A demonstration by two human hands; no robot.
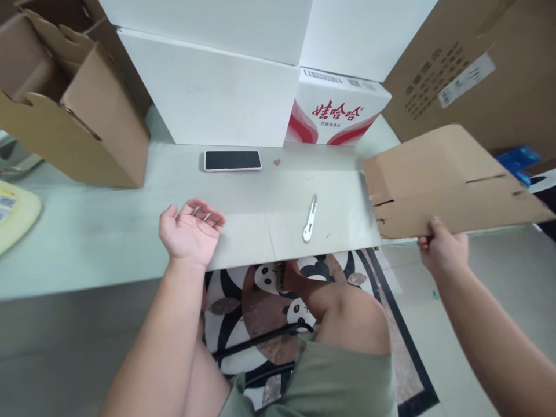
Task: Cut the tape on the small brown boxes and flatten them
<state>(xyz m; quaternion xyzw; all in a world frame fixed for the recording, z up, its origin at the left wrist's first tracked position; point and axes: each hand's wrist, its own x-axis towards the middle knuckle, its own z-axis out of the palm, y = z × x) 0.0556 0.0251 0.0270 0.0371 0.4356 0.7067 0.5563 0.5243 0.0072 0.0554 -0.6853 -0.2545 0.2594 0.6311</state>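
My right hand (442, 248) grips the near edge of a flat, unfolded brown cardboard box (447, 179) and holds it over the right end of the pale table (87, 231). My left hand (191, 231) rests on the table's front part, palm up, fingers loosely curled and apart, holding nothing. A small white box cutter (310, 218) lies on the table between my hands. A black phone (233, 160) lies face up farther back.
Stacked white boxes (212, 87) and a red-and-white printed carton (336, 110) line the back. An open brown carton (73, 98) stands at the left, a large brown box (486, 63) at the right. My knee (347, 313) and a panda-pattern mat (260, 313) are below the table edge.
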